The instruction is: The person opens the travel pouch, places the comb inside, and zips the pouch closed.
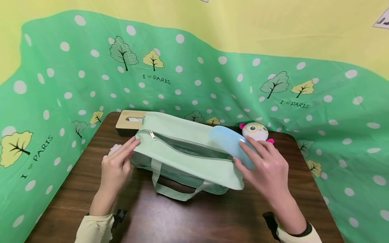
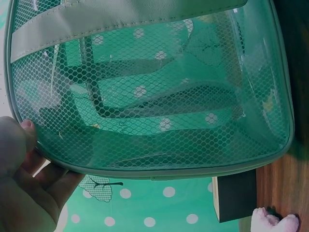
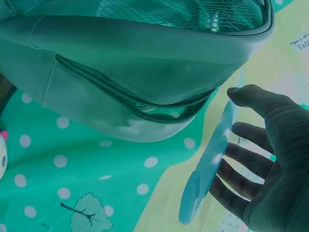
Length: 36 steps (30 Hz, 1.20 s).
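A pale green toiletry bag [image 1: 182, 162] with clear mesh-patterned sides stands on the wooden table, its top zipper parted into a long slot. The zip pull [image 1: 152, 135] is at the left end, and a strap handle [image 1: 176, 195] hangs down the near side. At the bag's left corner my left hand [image 1: 118, 163] grips the edge, thumb and fingers on either side of it. My right hand [image 1: 267, 165] holds a light blue comb [image 1: 229, 141] with fine teeth, over the right end of the opening. Part of the comb is covered by my fingers.
Behind the bag's left end stands a tissue box [image 1: 127, 118] with a wooden top. A round white plush toy [image 1: 254, 131] with pink parts sits at the back right. A small pale pink fluffy thing [image 2: 273, 222] lies left of the bag. Printed cloth [image 1: 194, 67] encloses the table.
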Tool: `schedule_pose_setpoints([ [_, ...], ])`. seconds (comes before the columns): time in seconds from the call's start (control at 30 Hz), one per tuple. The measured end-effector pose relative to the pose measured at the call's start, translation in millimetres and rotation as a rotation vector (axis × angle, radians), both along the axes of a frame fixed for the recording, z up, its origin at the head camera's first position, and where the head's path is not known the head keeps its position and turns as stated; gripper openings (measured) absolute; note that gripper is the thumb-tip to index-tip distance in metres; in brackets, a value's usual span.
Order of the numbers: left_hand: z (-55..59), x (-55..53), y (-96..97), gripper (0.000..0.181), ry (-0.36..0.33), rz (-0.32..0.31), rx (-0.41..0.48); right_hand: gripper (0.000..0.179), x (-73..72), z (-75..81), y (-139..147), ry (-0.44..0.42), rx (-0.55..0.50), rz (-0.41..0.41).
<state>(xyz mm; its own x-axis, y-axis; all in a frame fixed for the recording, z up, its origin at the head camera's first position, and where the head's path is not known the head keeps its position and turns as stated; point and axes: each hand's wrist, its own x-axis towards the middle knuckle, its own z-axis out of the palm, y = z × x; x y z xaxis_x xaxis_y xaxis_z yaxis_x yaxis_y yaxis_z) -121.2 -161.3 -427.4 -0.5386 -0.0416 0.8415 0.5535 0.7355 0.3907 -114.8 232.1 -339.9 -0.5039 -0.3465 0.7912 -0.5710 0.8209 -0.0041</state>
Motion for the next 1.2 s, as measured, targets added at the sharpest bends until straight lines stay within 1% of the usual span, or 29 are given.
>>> schedule_pose_setpoints([
  [0.2, 0.1, 1.5, 0.1, 0.041, -0.018, 0.011, 0.011, 0.037, -4.6, 4.5, -10.3, 0.011, 0.054, 0.025],
  [0.37, 0.1, 1.1, 1.1, 0.040, -0.016, 0.007, 0.017, 0.038, -8.8, 6.6, -18.9, 0.018, 0.140, 0.056],
  [0.53, 0.0, 0.8, 1.1, 0.040, -0.005, 0.002, 0.019, 0.035, -12.3, 6.7, -27.7, 0.009, 0.207, 0.090],
  [0.6, 0.0, 0.8, 1.1, 0.040, -0.005, -0.002, 0.020, 0.037, -14.0, 6.5, -31.1, 0.011, 0.221, 0.110],
  [0.8, -0.6, 1.6, 1.1, 0.040, -0.018, 0.020, 0.018, 0.045, -19.4, 8.2, -39.4, 0.035, 0.284, 0.150],
  [0.93, -1.1, 1.7, 0.9, 0.041, -0.021, 0.027, 0.013, 0.045, -23.1, 11.7, -42.9, 0.050, 0.320, 0.163],
  [1.13, -0.3, 0.2, 0.9, 0.040, -0.015, 0.010, 0.012, 0.042, -30.0, 13.2, -51.9, 0.056, 0.362, 0.186],
  [1.2, 0.2, 0.5, 1.3, 0.039, -0.035, 0.013, 0.016, 0.039, -32.3, 11.4, -55.9, 0.065, 0.379, 0.189],
])
